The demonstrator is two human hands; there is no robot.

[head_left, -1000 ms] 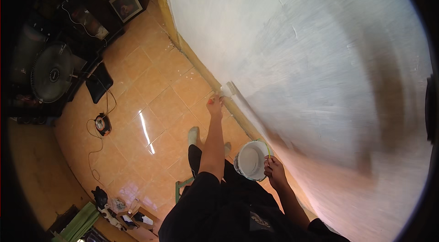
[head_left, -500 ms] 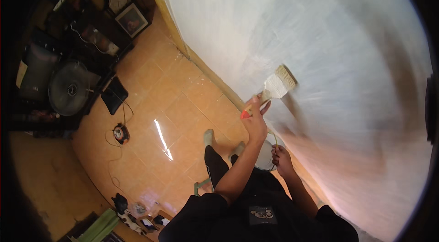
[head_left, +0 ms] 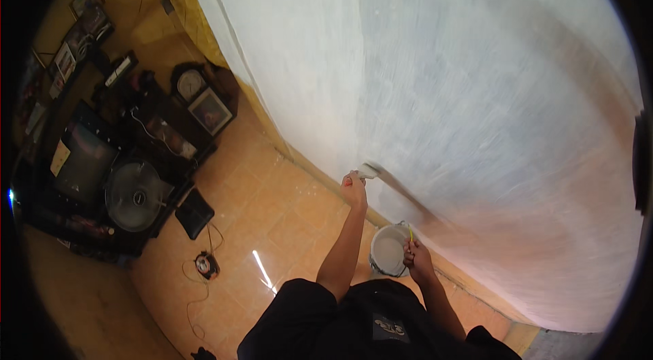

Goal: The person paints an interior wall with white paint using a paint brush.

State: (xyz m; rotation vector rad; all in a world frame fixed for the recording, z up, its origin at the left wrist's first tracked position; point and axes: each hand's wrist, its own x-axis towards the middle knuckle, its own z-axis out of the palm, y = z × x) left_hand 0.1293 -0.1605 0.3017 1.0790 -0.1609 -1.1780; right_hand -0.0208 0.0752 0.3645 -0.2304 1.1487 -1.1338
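My left hand [head_left: 354, 190] is closed around the handle of a wide paintbrush [head_left: 368, 171], its arm stretched out toward the wall. The brush head is at the whitish, streaky painted wall [head_left: 462, 101], seemingly against its surface low down. A reddish part of the handle shows between my fingers. By my right hand [head_left: 417, 262] hangs a pale bucket [head_left: 390, 249], with whitish paint inside as far as I can see. That hand is closed on the bucket's handle [head_left: 411, 233], which has a yellow grip.
A dark cabinet with a television [head_left: 87, 164] and a standing fan [head_left: 136, 195] is at the left. A clock [head_left: 191, 85] and a framed picture [head_left: 210, 112] stand beyond. A cord reel [head_left: 206, 265] with trailing cable lies on the orange tiled floor [head_left: 272, 224].
My left hand has brought the paintbrush down and leftward along the wall, its head now seen edge-on. The view has shifted, showing more of the far wall. My right hand keeps the bucket handle.
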